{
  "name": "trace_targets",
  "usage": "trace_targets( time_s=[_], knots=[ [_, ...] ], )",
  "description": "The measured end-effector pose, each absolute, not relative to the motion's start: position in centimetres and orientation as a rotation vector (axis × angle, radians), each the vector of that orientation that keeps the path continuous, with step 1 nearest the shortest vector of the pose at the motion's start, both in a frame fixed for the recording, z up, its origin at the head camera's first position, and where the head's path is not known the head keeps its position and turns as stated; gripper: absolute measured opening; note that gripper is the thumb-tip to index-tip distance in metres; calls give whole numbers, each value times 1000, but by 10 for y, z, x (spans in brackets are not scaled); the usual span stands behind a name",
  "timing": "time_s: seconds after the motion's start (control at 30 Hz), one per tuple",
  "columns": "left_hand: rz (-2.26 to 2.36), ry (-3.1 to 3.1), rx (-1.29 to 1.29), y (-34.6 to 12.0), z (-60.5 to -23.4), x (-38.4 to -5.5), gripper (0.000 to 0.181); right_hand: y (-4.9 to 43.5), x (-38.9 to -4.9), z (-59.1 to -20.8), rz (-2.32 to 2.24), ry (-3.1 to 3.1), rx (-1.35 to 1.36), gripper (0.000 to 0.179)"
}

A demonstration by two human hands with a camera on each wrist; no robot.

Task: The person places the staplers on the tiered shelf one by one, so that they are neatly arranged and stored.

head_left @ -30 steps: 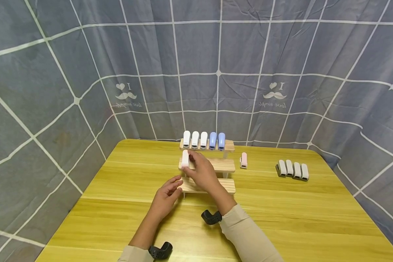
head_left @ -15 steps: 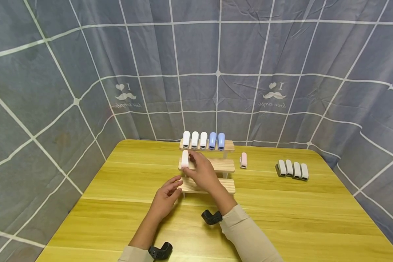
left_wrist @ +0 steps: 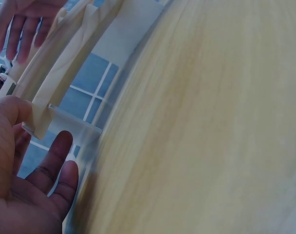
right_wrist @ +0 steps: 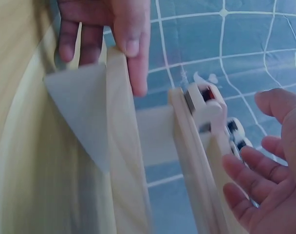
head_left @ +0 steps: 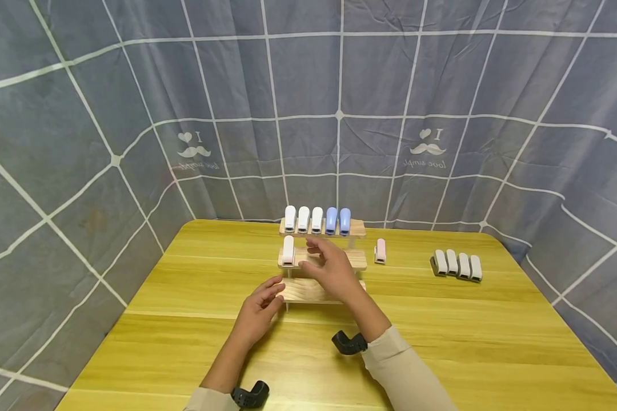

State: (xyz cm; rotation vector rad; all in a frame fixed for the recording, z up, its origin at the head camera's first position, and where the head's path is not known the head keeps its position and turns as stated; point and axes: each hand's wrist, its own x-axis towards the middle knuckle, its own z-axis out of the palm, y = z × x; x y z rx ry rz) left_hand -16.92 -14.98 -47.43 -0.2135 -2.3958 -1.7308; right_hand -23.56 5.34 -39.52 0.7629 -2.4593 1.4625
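Right fingers (right_wrist: 261,164) off stapler (head_left: 288,250), middle shelf (head_left: 359,260) part-hidden

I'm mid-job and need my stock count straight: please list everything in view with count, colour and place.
Light-pink stapler: one, whitish pink, middle shelf's left end
Rack: one, pale wood, three tiers, on the table
White staplers: three, white, top shelf's left part
Blue staplers: two, blue, right of the white ones
Pink stapler: one, pink, table, right of the rack
Dark-based staplers: four, white tops, table, farther right
Table: one, yellow wood, under everything
Curtain: grey, white grid, behind and beside the table
Wrist devices: two, black, one per wrist
Sleeves: two, beige, forearms
Hands: two, bare; left hand at the bottom shelf's left end, right hand over the middle shelf, holding nothing
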Motion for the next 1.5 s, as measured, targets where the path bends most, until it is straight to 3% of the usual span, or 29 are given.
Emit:
trace_targets(
  time_s=[0.3, 0.5, 0.83, 1.5],
  knots=[
    [-1717, -2417, -169, -144, -459, -159, 30, 97, -236, -395, 1406, -2380, 714, 46],
    [-1704, -2421, -196, -141, -439, -149, 29, 132, -245, -397, 1368, -2344, 658, 47],
    [-1717, -2415, -189, -142, -439, -149, 29, 182, -264, -414, 1393, -2425, 525, 51],
    [-1731, -2391, -197, -141, -439, -150, 29, 219, -315, -445, 1302, -2709, 487, 65]
  ],
)
